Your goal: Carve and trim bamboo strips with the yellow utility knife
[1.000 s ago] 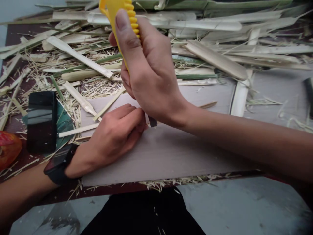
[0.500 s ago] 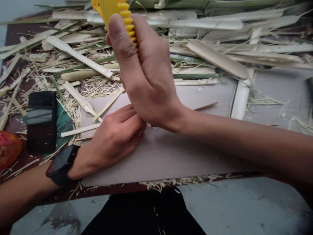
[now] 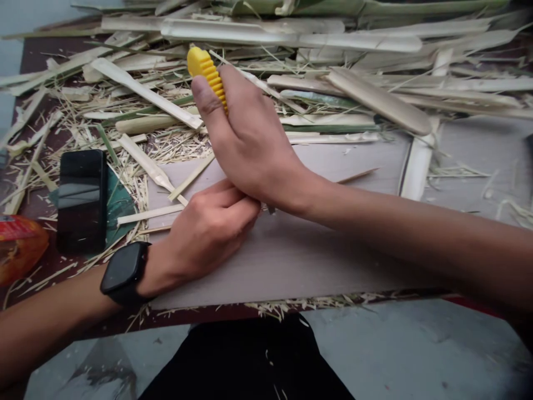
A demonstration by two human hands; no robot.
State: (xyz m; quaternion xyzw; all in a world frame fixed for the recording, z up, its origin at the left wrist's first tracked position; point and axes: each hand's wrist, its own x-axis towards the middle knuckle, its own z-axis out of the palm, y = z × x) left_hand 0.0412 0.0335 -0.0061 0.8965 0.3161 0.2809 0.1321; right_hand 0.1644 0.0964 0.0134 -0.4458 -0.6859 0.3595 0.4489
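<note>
Right hand (image 3: 254, 147), closed on a yellow ridged handle (image 3: 202, 62) above the board (image 3: 291, 266); left hand (image 3: 208, 230), curled low over the board, any hold hidden. Slippage could nick its fingers (image 3: 245, 212), given the dark tip (image 3: 271, 210) beside them.

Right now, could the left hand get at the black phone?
Probably yes: nothing lies on top of the black phone, and it sits just past the watch, though the left hand would first have to leave the right hand's side.
</note>
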